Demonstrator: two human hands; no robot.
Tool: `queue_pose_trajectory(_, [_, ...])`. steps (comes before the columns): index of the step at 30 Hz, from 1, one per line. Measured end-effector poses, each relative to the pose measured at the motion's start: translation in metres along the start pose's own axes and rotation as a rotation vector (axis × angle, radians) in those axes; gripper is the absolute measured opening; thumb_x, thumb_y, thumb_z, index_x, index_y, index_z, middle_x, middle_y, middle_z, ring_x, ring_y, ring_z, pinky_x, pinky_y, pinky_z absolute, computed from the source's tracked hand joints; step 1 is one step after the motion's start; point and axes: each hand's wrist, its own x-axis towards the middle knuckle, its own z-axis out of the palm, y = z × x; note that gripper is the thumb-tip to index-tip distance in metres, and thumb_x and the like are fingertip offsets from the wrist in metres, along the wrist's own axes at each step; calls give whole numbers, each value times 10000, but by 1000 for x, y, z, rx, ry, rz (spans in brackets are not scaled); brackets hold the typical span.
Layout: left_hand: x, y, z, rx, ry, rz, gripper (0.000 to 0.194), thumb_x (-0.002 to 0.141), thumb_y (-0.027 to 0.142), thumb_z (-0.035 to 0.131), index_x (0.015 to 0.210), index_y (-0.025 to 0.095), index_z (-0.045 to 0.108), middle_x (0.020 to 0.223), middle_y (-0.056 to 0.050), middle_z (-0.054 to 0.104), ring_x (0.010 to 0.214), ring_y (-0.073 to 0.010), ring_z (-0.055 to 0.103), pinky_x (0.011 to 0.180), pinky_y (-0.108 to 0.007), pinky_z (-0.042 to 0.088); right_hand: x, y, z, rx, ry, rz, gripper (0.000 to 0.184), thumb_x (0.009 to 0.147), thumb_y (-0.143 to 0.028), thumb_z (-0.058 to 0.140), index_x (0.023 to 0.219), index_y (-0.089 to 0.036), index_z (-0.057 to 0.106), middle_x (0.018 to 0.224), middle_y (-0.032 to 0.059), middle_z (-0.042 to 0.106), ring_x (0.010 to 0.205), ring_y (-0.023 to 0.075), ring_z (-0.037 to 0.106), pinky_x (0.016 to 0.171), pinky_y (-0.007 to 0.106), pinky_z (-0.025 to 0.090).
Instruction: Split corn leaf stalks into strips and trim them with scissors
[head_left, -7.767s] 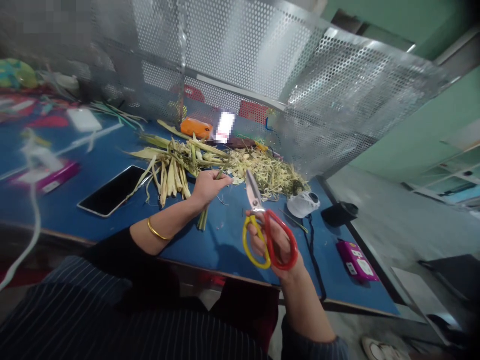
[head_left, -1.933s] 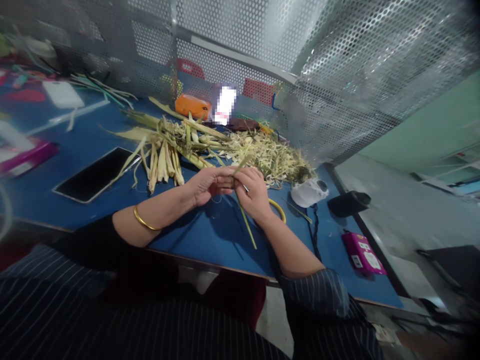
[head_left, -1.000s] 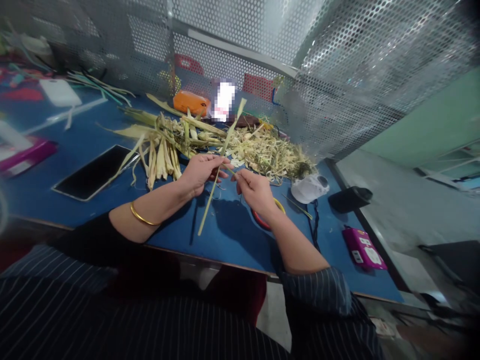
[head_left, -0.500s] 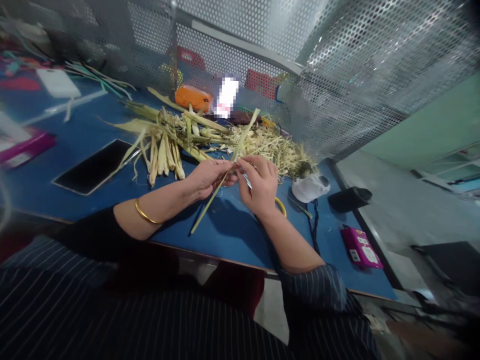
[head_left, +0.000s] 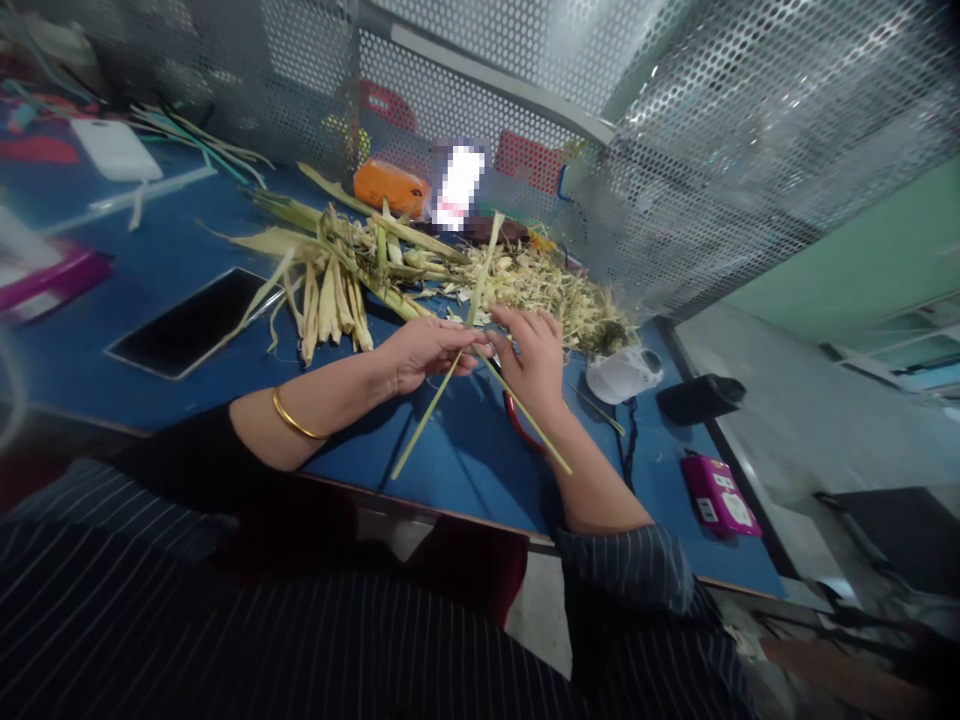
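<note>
Blue worktop (head_left: 337, 455) by a mesh screen (head_left: 480, 85): two plant strips (head_left: 430, 413) at its centre

Two strips cross, clamped in the left hand's fingers (head_left: 487, 345). The right hand (head_left: 534, 365) partly hides one red handle (head_left: 519, 425); its grip cannot be told. Noted: one stalk bundle (head_left: 334, 305) overlapping one dark tablet (head_left: 199, 322), one scrap heap (head_left: 551, 290) behind the hands, two purple packs (head_left: 724, 495), the left-edge one showing white tissue (head_left: 26, 245). One white container (head_left: 622, 375), near the right edge: contents unseen.
</note>
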Motion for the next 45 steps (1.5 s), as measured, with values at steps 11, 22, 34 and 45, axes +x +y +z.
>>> queue_pose_trajectory(11, [4, -1, 1, 40, 187, 34, 132, 854, 134, 622, 746, 94, 687, 739, -86, 716, 482, -73, 586, 464, -183, 476, -1, 4, 2, -92, -61, -67, 267, 962, -301, 457, 827, -234, 678, 765, 5, 693, 792, 163, 612, 1048, 384, 300])
queue_pose_trajectory(22, [2, -3, 1, -33, 184, 44, 106, 842, 168, 651, 778, 96, 695, 789, -75, 703, 582, -78, 627, 475, -158, 437, -3, -13, -9, 52, -65, 44, 267, 894, -442, 568, 753, -221, 619, 739, 6, 678, 765, 176, 608, 830, 353, 352])
queue_pose_trajectory(34, [9, 0, -2, -204, 107, 45, 109, 874, 91, 585, 899, 103, 691, 830, -52, 721, 556, -59, 606, 497, -170, 475, -2, -10, -7, -83, -160, -68, 291, 923, -333, 489, 680, -202, 581, 668, 17, 609, 715, 168, 542, 802, 361, 317])
queue_pose_trajectory(45, [-6, -16, 11, 254, -28, -122, 86, 764, 164, 706, 707, 101, 714, 778, -138, 732, 541, -116, 630, 463, -205, 448, 0, -9, -3, 618, -56, 471, 248, 867, -425, 561, 860, -200, 662, 651, -4, 577, 560, 126, 469, 546, 276, 386])
